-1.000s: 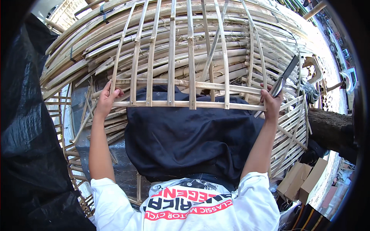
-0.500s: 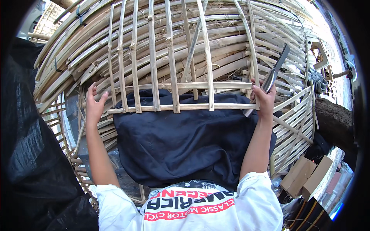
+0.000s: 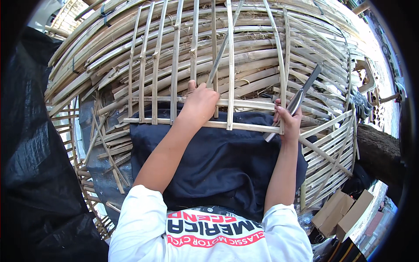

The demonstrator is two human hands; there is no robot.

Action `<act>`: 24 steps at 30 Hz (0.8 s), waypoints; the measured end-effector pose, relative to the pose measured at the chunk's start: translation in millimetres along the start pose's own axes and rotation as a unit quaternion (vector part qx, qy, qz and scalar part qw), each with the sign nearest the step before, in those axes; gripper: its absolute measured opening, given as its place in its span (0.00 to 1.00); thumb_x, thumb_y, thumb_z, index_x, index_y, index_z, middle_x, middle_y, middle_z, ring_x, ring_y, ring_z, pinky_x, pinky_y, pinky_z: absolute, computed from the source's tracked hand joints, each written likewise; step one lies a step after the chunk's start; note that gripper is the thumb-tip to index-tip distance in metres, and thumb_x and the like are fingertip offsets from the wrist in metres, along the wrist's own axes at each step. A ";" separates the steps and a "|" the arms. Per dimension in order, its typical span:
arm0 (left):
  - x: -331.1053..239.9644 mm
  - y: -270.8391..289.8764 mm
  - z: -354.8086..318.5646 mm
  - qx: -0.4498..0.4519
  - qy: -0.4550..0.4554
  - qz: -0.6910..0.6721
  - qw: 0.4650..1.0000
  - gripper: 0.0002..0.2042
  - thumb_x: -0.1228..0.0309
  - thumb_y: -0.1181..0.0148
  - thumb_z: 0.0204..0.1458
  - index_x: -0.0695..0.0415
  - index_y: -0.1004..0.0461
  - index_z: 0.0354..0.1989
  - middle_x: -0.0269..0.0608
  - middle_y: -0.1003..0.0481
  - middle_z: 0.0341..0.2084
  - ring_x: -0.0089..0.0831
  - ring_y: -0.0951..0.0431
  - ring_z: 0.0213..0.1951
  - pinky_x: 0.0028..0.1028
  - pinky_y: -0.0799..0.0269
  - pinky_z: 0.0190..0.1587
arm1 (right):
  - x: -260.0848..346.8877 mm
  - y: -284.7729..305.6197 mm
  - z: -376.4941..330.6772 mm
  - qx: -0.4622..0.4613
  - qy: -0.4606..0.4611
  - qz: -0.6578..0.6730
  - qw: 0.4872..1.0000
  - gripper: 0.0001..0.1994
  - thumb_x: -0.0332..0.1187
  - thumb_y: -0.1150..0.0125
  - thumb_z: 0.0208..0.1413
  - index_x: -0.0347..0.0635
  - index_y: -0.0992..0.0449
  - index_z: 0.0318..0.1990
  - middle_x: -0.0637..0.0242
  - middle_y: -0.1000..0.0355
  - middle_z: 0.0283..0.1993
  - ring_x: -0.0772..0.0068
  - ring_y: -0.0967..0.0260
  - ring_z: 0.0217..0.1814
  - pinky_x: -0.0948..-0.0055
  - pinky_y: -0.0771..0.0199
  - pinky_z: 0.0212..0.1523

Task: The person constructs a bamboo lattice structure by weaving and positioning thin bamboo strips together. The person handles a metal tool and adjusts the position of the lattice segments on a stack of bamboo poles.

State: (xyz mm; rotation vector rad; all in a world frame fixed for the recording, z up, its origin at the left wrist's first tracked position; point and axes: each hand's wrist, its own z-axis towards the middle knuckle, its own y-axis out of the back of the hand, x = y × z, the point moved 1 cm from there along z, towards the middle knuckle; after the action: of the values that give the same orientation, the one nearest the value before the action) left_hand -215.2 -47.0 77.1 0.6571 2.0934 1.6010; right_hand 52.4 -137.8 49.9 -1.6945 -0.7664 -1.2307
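Observation:
A frame of pale bamboo slats (image 3: 230, 56) lies over the dark cloth on my lap, its long upright strips crossing two near crosspieces. My left hand (image 3: 200, 105) is closed round one of the uprights near the crosspieces, hiding that strip's lower end. At the frame's right end, my right hand (image 3: 288, 120) holds a long metal tool (image 3: 298, 99) with a shiny body and a dark flat end pointing up and away. The tool slants across the palm, its lower end below the hand. That hand's fingers are also against the rightmost upright.
Behind the frame rises a big stack of split bamboo strips (image 3: 144, 56). Black sheeting (image 3: 30, 144) hangs at left, and loose sticks (image 3: 107, 153) lie near it. The dark cloth (image 3: 196, 161) covers my lap. To the right are a woven bamboo piece (image 3: 325, 161), a log (image 3: 377, 146) and a cardboard box (image 3: 334, 212).
My left hand has moved right from beyond the frame's left end and closed on an upright. My right hand, with the metal tool, has shifted slightly left and down.

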 end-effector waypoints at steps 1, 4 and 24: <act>1.1 0.1 0.4 0.001 0.000 0.004 1.000 0.14 0.67 0.34 0.46 0.51 0.24 0.42 0.35 0.22 0.36 0.33 0.26 0.49 0.41 0.45 0.56 | 1.1 1.3 -0.2 -0.004 0.004 -0.004 1.000 0.21 0.20 0.35 0.46 0.34 0.36 0.48 0.50 0.25 0.42 0.71 0.27 0.25 0.75 0.25 0.22; 4.8 0.6 0.3 -0.035 -0.012 -0.049 0.998 0.10 0.66 0.36 0.50 0.53 0.23 0.39 0.38 0.22 0.28 0.35 0.21 0.36 0.38 0.42 0.53 | -1.6 -9.4 -4.4 -0.018 0.019 0.018 1.000 0.20 0.20 0.36 0.48 0.34 0.36 0.47 0.51 0.25 0.40 0.71 0.28 0.23 0.75 0.26 0.20; 17.4 -18.8 6.2 -0.131 -0.078 -0.215 0.965 0.08 0.71 0.35 0.45 0.59 0.27 0.30 0.44 0.23 0.27 0.45 0.22 0.36 0.41 0.29 0.40 | -15.3 -15.4 -13.6 -0.074 0.047 -0.042 0.995 0.22 0.18 0.38 0.52 0.34 0.41 0.52 0.43 0.28 0.49 0.65 0.22 0.33 0.77 0.23 0.21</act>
State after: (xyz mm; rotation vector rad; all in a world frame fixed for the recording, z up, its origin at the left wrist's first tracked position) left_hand -227.5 -36.0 56.6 0.2092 1.7205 1.4809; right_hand 28.9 -143.5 41.6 -1.7225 -0.7104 -1.4456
